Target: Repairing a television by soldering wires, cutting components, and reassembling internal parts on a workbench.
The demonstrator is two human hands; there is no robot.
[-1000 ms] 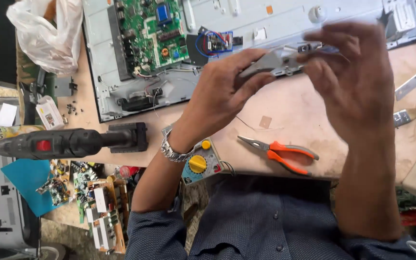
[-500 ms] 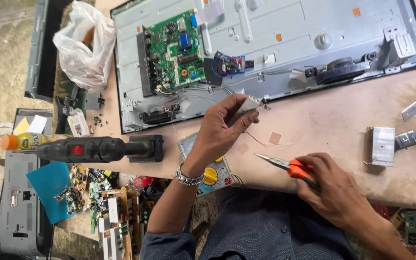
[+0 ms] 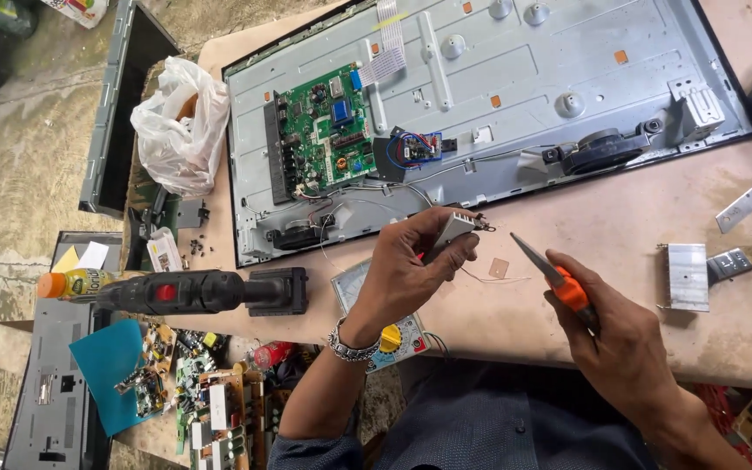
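On the pink worktop [image 3: 620, 235], below the opened grey television back panel [image 3: 515, 78], orange-handled pliers [image 3: 559, 283] have been picked up by the right hand [image 3: 620, 348]; a small grey metal part [image 3: 454, 231] is pinched in the left hand [image 3: 406, 270].

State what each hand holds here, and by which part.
Left hand pinches a small grey metal part by its lower end, wires trailing. Right hand holds orange-handled pliers, its grip around the handles, tips pointing at the part.
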